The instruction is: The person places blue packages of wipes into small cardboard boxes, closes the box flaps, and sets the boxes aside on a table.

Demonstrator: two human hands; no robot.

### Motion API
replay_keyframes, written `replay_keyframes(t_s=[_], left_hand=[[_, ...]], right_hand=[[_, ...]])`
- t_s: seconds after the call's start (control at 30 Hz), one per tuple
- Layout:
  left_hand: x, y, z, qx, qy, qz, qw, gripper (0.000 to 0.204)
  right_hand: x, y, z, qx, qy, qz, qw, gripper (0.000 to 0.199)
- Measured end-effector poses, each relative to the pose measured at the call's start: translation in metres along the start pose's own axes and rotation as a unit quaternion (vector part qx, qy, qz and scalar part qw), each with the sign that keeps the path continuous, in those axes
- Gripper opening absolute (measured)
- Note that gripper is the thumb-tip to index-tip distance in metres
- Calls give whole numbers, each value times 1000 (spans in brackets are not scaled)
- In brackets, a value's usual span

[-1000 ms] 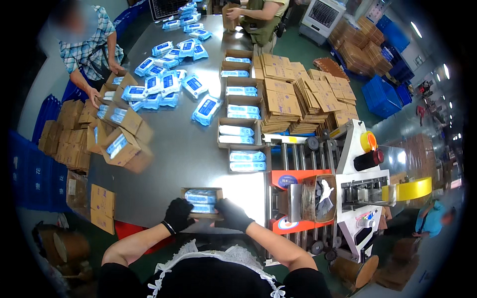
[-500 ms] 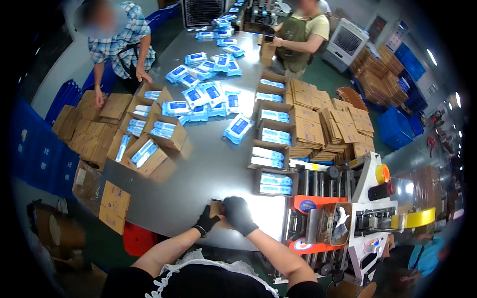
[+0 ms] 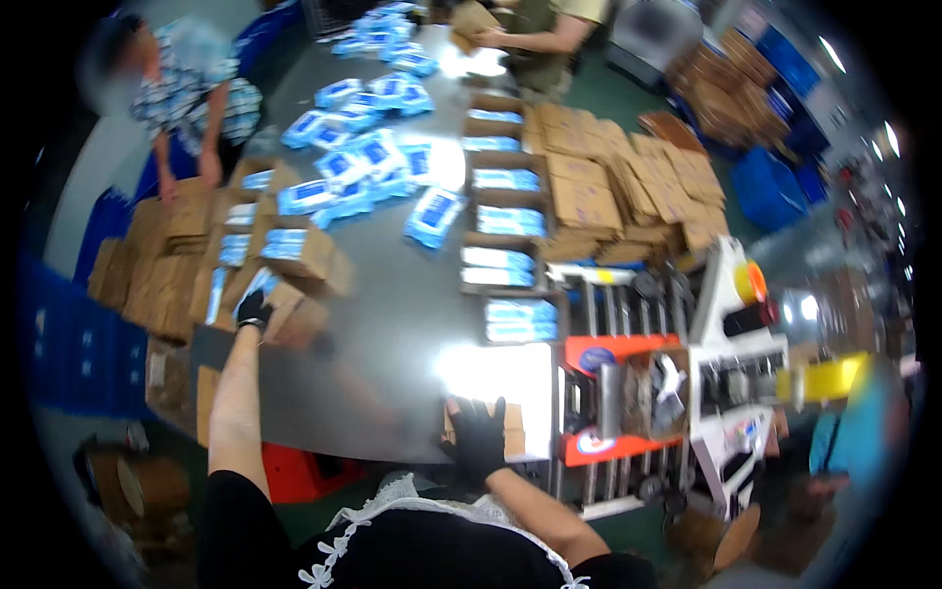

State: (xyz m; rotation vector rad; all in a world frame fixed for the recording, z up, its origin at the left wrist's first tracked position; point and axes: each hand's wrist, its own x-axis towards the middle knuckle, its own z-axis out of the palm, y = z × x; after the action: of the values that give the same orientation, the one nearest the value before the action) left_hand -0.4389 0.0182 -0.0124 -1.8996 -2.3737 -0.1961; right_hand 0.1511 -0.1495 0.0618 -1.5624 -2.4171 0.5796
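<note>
My left hand (image 3: 253, 311), in a black glove, reaches out to an open carton (image 3: 288, 310) at the front of the left group. Its fingers are at the blue-and-white wipes packs (image 3: 261, 283) inside; blur hides whether they grip one. My right hand (image 3: 478, 442), also gloved in black, lies with spread fingers on a small brown carton (image 3: 514, 432) by the table's near edge. Most of that carton is covered by the hand. Farther back on the left, another open carton (image 3: 312, 257) holds similar packs.
Loose wipes packs (image 3: 378, 157) are heaped on the metal table (image 3: 383, 324). Filled cartons (image 3: 506, 221) line its right side, beside flat cardboard stacks (image 3: 584, 187). A roller machine (image 3: 628, 393) stands at right. Two co-workers stand at the far left and far end.
My left hand has left the small carton and swung far left to the packed cartons. My right hand stays by the small carton, fingers now spread on it. The view has shifted.
</note>
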Motion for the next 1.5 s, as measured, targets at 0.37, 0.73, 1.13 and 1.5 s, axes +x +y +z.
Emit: replay_keyframes(t_s=[0.37, 0.73, 1.13, 1.5], left_hand=[[-131, 225, -6, -121, -70, 139, 980, 20], [-230, 404, -100, -167, -197, 409, 875, 9], [-186, 372, -53, -288, -393, 335, 807, 32], [-191, 336, 13, -438, -334, 45, 834, 54]], right_hand=[[-35, 151, -47, -30, 88, 49, 994, 61], [-54, 178, -61, -103, 121, 77, 984, 69], [50, 43, -6, 188, -164, -127, 960, 51], [108, -34, -8, 26, 147, 32, 988, 44]])
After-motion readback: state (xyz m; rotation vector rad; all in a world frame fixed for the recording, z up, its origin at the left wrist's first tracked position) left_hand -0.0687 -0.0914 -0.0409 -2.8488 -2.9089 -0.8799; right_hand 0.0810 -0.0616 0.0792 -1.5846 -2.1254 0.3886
